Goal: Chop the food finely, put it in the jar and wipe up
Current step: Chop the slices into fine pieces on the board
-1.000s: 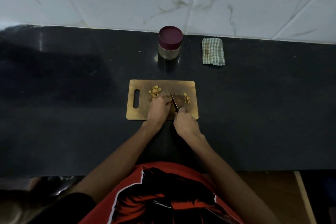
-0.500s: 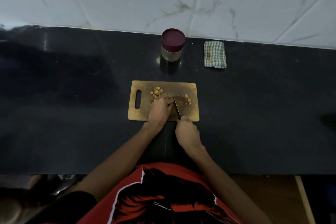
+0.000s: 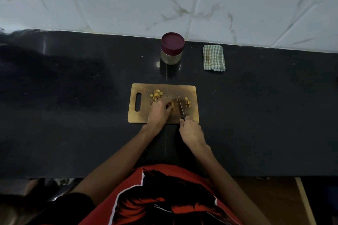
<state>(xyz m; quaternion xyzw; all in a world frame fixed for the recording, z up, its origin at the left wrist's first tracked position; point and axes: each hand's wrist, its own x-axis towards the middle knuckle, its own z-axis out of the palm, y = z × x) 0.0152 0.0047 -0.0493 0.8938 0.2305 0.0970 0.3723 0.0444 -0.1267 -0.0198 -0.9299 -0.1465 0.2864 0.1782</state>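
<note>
From the head cam I've got my left hand [image 3: 159, 110] curled down on a piece of food [image 3: 173, 105] mid-board [image 3: 139, 115], fingers pinning it, while my right hand [image 3: 192, 130] is wrapped round the knife [image 3: 181, 106] handle, blade edge-down just right of that piece. Cut bits [image 3: 187, 102] sit right of the blade, another pile [image 3: 156, 94] up left. The jar [image 3: 172, 48], maroon lid on, stands behind the board, checked cloth [image 3: 213, 57] beside it. No labels I can read anywhere.
</note>
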